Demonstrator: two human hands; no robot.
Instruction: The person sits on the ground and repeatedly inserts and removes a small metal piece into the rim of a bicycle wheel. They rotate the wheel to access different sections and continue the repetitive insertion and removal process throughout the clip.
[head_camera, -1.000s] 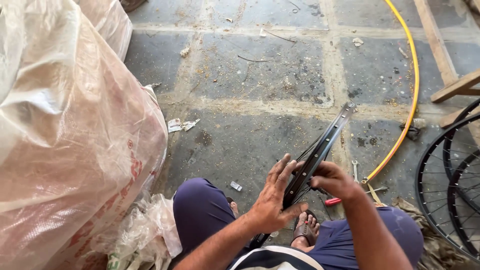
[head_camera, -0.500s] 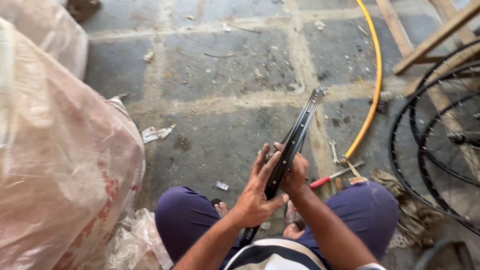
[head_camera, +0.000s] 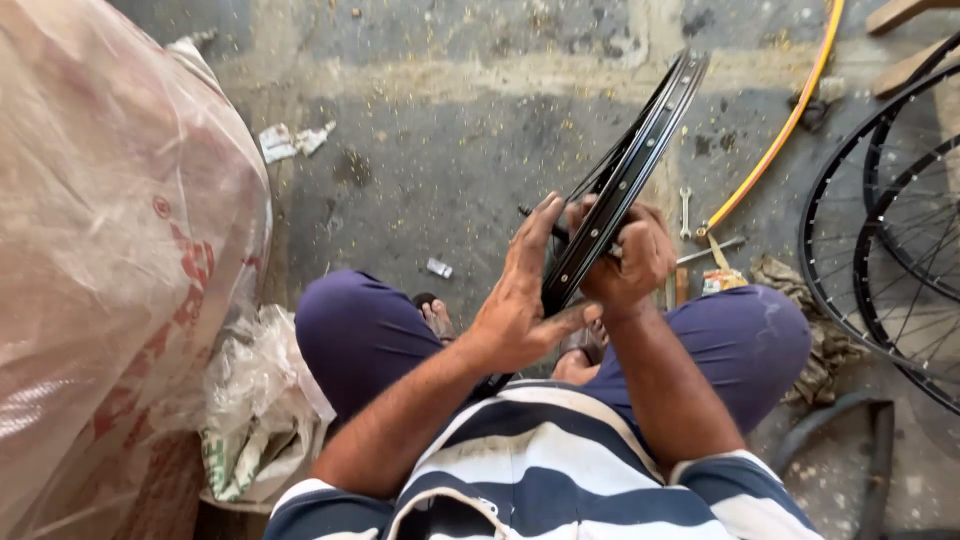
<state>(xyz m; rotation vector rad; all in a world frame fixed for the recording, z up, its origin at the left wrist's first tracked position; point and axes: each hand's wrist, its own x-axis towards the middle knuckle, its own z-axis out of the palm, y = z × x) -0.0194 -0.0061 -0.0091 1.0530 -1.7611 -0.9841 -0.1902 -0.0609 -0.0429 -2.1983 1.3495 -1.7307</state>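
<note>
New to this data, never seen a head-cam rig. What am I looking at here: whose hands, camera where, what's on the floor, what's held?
There is no machine: a seated person works with bare hands, and the single camera sits on their head, looking down past a striped shirt and purple-clad knees. Both hands hold a black bicycle wheel rim, seen edge-on. The left hand lies flat against its left side; the right hand grips it from the right. On the concrete floor lie a small spanner, a yellow hose and scraps of paper. More spoked wheels lie at right. A large plastic-wrapped bundle fills the left.
</note>
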